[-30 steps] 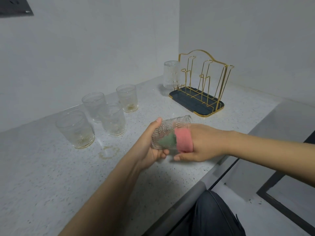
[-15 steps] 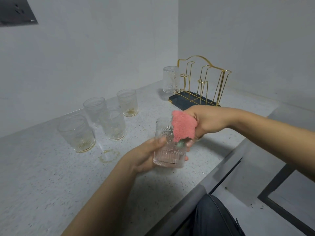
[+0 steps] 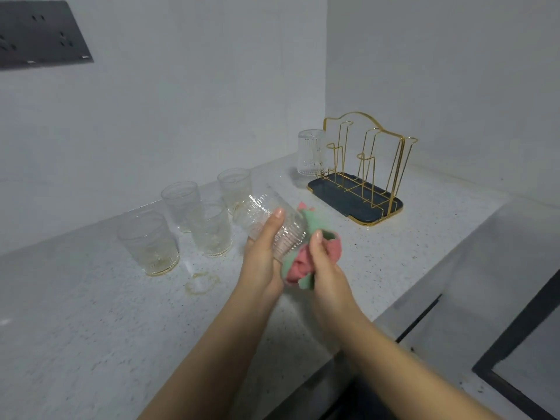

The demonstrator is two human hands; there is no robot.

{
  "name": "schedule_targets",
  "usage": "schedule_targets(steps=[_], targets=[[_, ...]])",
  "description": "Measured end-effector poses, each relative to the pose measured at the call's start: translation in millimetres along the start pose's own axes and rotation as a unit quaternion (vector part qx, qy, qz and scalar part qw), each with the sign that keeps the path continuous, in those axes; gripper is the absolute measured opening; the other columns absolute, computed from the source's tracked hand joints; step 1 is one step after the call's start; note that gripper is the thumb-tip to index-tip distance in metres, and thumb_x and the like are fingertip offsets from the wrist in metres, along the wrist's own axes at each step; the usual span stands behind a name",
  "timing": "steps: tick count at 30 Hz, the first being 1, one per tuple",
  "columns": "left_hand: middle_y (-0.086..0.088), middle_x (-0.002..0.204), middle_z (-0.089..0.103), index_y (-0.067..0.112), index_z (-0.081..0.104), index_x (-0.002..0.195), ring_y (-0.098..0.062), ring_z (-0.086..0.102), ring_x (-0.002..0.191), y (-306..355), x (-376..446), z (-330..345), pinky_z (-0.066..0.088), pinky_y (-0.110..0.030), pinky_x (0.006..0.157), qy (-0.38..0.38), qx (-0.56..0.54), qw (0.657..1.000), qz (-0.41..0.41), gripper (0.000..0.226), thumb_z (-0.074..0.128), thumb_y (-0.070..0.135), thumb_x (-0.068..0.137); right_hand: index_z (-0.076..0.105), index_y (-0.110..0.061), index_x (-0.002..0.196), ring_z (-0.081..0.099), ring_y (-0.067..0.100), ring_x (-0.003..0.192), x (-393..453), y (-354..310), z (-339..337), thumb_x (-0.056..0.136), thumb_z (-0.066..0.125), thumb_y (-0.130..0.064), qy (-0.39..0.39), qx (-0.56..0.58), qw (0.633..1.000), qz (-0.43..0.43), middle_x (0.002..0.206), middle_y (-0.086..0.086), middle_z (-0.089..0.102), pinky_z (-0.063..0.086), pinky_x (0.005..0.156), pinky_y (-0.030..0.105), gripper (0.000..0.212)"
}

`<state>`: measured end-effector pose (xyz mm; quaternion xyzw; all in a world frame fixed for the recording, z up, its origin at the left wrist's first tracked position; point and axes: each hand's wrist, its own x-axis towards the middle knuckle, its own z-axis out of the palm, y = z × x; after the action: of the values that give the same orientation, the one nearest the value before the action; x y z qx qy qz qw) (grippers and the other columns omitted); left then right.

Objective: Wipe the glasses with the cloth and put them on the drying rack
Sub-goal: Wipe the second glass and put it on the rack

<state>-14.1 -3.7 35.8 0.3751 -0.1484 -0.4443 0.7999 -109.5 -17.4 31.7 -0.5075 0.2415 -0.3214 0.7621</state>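
Left hand (image 3: pixel 263 256) gripping tilted ribbed glass (image 3: pixel 270 221) over counter, right hand (image 3: pixel 322 262) clutching bunched cloth (image 3: pixel 306 262) at its mouth.

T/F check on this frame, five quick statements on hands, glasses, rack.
1. The left hand grips a ribbed clear glass tilted on its side. True.
2. The right hand holds a blue sponge. False: it grips a pink and green cloth, bunched at the glass's mouth.
3. Four clear ribbed glasses stand upright on the speckled white countertop to the left of the hands. True.
4. The gold wire drying rack with its dark tray is full of glasses. False: its pegs in view are bare; one upturned glass shows at its far left end.
5. The held glass rests on the countertop. False: it is held above it.
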Motion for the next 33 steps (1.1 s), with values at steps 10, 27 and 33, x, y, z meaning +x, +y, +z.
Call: schedule_targets(steps=[10,27,33], targets=[[-0.022,0.119,0.066,0.009,0.047,0.134,-0.029,0.072,0.098,-10,-4,0,0.060,-0.046,0.081,0.065,-0.031,0.997,-0.002,0.078,0.085,0.034,0.071,0.055,-0.016,0.070,0.055,0.012,0.070,22,4,25,0.090,0.036,-0.059,0.126,0.170,0.977,0.010,0.062,-0.003,0.060,0.042,0.077,0.030,0.051],[-0.015,0.118,0.069,0.011,0.051,0.130,-0.025,0.070,0.105,-16,-15,-1,0.059,-0.034,0.084,-0.018,0.026,0.997,0.071,0.055,0.072,0.016,0.079,0.057,-0.014,0.120,0.064,0.014,0.098,21,-18,14,0.095,0.029,-0.053,0.155,0.019,0.987,-0.035,0.105,0.003,0.067,0.050,0.090,0.033,0.054],[-0.003,0.106,0.074,0.017,0.056,0.120,-0.017,0.073,0.095,-7,-12,-12,0.059,-0.032,0.077,-0.085,0.176,0.980,0.036,0.049,0.077,0.016,0.075,0.051,-0.012,0.127,0.050,0.010,0.108,22,-31,-7,0.096,0.022,-0.050,0.132,-0.120,0.982,-0.066,0.125,-0.003,0.052,0.039,0.086,0.022,0.056]])
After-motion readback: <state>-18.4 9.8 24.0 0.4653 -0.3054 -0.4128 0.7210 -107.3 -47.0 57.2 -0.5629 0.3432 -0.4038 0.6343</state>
